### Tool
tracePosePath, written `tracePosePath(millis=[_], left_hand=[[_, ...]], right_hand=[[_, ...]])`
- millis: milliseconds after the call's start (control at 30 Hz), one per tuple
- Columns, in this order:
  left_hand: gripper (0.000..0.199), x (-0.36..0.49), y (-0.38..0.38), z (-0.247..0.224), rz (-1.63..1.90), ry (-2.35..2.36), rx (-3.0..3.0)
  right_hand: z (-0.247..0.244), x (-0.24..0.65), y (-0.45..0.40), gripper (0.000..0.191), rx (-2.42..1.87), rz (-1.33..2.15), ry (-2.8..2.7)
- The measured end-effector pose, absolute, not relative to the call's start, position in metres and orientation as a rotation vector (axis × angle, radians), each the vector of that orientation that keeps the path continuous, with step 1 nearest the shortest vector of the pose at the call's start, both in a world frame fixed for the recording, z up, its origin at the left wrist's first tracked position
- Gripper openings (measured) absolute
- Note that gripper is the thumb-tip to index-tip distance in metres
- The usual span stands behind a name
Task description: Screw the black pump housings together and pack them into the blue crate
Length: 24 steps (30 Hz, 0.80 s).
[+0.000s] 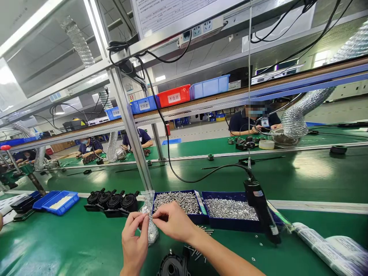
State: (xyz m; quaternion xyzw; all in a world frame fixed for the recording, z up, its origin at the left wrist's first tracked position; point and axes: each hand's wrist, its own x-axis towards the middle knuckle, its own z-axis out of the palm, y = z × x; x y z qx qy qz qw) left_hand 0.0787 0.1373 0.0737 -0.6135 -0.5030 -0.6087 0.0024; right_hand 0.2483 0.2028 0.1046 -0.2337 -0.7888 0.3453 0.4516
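My left hand (pixel 135 239) is closed in a pinch. My right hand (pixel 171 220) pinches too, its fingertips almost meeting those of the left. Between them is a small silvery screw (pixel 150 216), mostly covered by the fingers. Just behind the hands lies a clear plastic bag (pixel 152 234) of small metal parts. A blue bin holds a heap of screws (pixel 176 201), and the bin beside it holds small shiny washers or nuts (pixel 230 209). Below my hands sits a round black plastic housing (pixel 171 265), cut off by the lower edge, with loose screws (pixel 198 253) to its right.
A black electric screwdriver (pixel 261 214) hangs at the right by a cable. Several black housings (pixel 115 203) stand in a row at the left, near blue trays (pixel 61 203). White rolled bags (pixel 324 245) lie at right. A co-worker (pixel 241 120) sits across the bench.
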Motion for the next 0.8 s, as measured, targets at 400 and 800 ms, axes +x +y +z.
tracePosePath(millis=[400, 800], left_hand=[[0.012, 0.074, 0.137, 0.070, -1.823, -1.479, -1.933], [0.022, 0.046, 0.139, 0.061, -1.512, -1.419, -1.972]], right_hand=[[0.098, 0.244, 0.205, 0.012, -0.613, 1.015, -1.855], [0.113, 0.265, 0.223, 0.034, -0.529, 1.597, -1.769]])
